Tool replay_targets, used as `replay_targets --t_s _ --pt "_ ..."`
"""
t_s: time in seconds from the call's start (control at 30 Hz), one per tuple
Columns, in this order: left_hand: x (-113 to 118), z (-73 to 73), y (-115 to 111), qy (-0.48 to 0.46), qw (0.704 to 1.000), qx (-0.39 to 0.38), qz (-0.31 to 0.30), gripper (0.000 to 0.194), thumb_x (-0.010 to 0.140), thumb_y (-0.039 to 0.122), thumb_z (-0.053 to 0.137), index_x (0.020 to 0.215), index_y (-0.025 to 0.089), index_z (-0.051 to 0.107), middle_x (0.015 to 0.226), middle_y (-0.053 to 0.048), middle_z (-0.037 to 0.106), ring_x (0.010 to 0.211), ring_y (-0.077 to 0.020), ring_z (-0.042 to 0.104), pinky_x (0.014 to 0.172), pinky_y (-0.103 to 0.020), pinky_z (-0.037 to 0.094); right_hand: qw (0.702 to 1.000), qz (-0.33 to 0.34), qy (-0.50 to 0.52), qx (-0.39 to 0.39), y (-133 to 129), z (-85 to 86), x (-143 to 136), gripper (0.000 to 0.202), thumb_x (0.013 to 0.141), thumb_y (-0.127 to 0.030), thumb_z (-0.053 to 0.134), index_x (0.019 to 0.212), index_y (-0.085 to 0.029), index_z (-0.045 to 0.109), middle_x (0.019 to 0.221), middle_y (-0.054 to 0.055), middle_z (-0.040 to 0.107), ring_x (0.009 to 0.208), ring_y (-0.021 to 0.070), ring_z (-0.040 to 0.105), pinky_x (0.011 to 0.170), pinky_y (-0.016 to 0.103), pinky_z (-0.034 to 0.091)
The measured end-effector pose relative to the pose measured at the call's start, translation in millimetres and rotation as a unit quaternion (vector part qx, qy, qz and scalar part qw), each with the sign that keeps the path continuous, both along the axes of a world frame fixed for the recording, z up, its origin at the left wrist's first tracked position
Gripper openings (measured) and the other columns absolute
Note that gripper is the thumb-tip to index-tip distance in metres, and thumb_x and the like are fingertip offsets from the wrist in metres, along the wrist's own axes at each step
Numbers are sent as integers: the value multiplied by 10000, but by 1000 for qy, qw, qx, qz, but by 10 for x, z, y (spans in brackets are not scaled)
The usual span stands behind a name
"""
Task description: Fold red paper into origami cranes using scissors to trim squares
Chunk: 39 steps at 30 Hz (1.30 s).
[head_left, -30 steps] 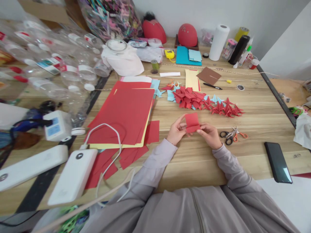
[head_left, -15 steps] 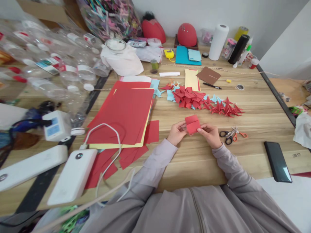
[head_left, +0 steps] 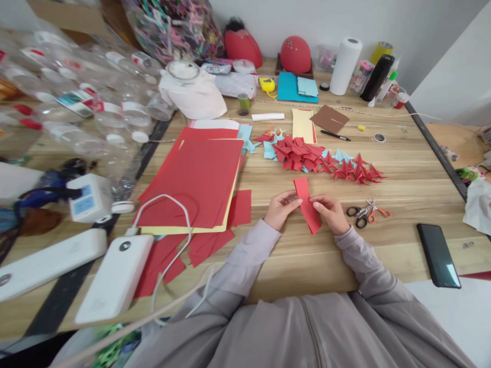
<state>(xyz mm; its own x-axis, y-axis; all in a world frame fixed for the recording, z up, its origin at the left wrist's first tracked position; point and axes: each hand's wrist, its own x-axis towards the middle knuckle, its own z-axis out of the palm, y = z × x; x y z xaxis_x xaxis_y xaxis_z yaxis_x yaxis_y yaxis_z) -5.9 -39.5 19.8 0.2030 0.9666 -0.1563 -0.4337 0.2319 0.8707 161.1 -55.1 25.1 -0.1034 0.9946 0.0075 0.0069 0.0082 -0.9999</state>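
A narrow strip-shaped piece of red paper (head_left: 308, 207) is tilted between my two hands, above the wooden table. My left hand (head_left: 282, 208) pinches its left edge between thumb and fingers. On the other side, my right hand (head_left: 329, 211) grips the right edge, thumb on top. Beyond them lies a pile of folded red paper shapes (head_left: 299, 153), with light blue ones (head_left: 340, 156) among it. To the left rests a stack of large red sheets (head_left: 203, 179), and loose red pieces (head_left: 241, 208) stick out beside it.
Scissors (head_left: 370, 212) lie right of my right hand, a phone (head_left: 438, 255) farther right. A white power bank (head_left: 117, 278) with a looped cable (head_left: 187, 220) sits at the left front. Plastic bottles (head_left: 103, 112) crowd the back left. A black pen (head_left: 335, 135) lies behind the pile.
The red paper between my hands was a small, squarish shape with a crease across it; now it is a long narrow strip. Both hands have barely shifted.
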Motion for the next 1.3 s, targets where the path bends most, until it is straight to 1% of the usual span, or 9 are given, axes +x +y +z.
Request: replay_targets --t_s 0.2,0.3,0.43,0.73,0.87,1.0,1.13,1.2,1.3 --pt "23 7 -7 1 998 38 -45 466 596 332 787 1006 156 652 1023 -107 692 874 -217 655 698 -314 526 998 46 36 -17 -19 2 -33 337 648 -423 750 870 -202 625 834 26 685 742 156 637 725 305 512" --pt "35 -9 -5 10 997 56 -49 449 592 338 791 979 156 652 1004 -106 697 909 -227 650 756 -335 511 997 64 31 -19 -25 6 -42 394 608 -408 780 878 -198 587 875 33 685 772 162 651 760 321 516" --pt "39 -12 -5 20 997 65 -42 445 582 346 796 956 152 652 969 -100 703 912 -228 647 781 -346 501 997 69 17 -28 -37 22 -48 388 628 -387 773 891 -196 560 826 22 685 746 156 656 759 326 523" --pt "33 42 -10 26 998 48 -37 435 593 358 781 946 139 649 963 -104 695 729 -170 638 565 -258 488 994 81 71 -34 -50 57 -51 295 705 -412 708 892 -209 604 940 40 694 832 171 653 816 344 516" --pt "28 33 -3 40 998 43 -16 390 606 373 768 901 140 665 865 -71 701 638 -138 608 529 -244 465 999 38 20 -4 -43 25 -20 279 771 -447 628 922 -213 644 882 22 692 815 170 634 780 310 507" --pt "10 -5 12 30 999 27 24 401 622 398 752 939 162 681 885 -57 707 734 -172 633 572 -252 473 999 -34 -32 20 -21 -29 0 306 826 -468 541 878 -196 670 838 23 677 803 169 606 760 291 486" --pt "-4 -24 16 9 1000 13 23 383 640 394 729 941 160 692 903 -67 712 869 -225 644 705 -301 500 1000 -17 -7 13 -20 -58 -24 289 791 -447 596 904 -188 653 815 22 666 750 162 603 700 281 494" --pt "-7 -34 17 -8 1000 3 24 322 655 365 708 898 154 700 863 -62 715 851 -223 648 720 -304 496 1000 -12 -11 17 -24 -64 -35 270 764 -430 632 863 -180 647 779 17 655 703 151 592 663 272 494" --pt "-12 -64 23 -40 999 0 23 255 654 297 666 856 148 706 819 -50 713 767 -208 651 681 -296 486 999 -44 -22 10 -19 -67 -39 264 740 -434 652 771 -172 636 688 3 628 604 127 551 572 251 471"
